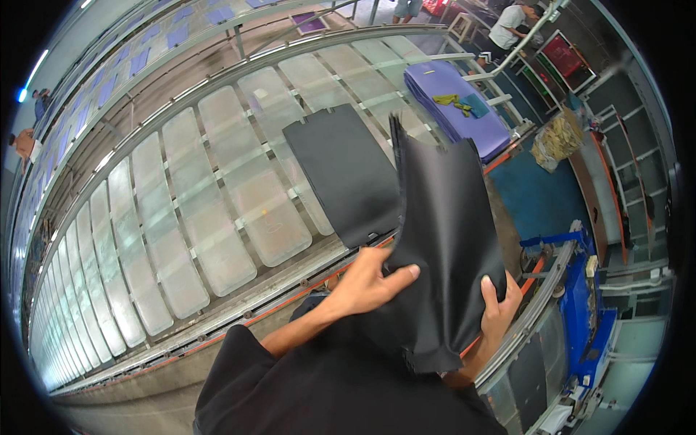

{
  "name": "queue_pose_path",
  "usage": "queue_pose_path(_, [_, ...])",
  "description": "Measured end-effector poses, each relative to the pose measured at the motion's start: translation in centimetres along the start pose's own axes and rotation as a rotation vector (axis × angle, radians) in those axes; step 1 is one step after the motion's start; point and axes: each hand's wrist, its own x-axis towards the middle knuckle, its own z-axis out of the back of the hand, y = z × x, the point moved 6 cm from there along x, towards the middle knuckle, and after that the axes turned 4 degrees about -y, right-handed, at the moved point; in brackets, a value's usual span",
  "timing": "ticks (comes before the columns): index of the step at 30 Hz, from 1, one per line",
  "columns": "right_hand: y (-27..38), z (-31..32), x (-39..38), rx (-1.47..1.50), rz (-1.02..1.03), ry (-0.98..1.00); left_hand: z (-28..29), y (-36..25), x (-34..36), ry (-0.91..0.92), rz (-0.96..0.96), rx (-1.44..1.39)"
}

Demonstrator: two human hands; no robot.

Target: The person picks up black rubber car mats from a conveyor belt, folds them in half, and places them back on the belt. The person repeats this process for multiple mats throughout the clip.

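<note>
A bundle of black flexible sheets stands upright before my body, bowed along its length. My left hand grips its left edge, thumb on the near face and fingers behind. At the right edge my right hand clasps the bundle, its thumb lying on the front. Both sets of fingers are partly hidden by the sheets. Just left of the bundle, more black sheeting lies flat across the long table; I cannot tell how many layers it has.
Rows of pale rounded plates line the long table. A purple sheet stack carries a yellow-green cloth. On the right stand a blue metal frame and a crumpled tan bag. A person is at the back right.
</note>
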Motion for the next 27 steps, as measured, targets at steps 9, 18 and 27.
queue_pose_path(9, [-0.6, -16.9, 15.1, 0.304, 0.045, 0.403, 11.2, 0.3, 5.4, -0.517, 0.085, 0.069])
queue_pose_path(18, [0.9, -33.6, 15.5, 0.689, 0.115, 0.551, 21.3, 0.7, -1.6, -1.051, 0.191, 0.252])
queue_pose_path(27, [-17.5, -50.1, 3.1, 0.238, -0.028, 0.728, 29.0, 28.4, -12.5, -1.086, 0.722, -0.059])
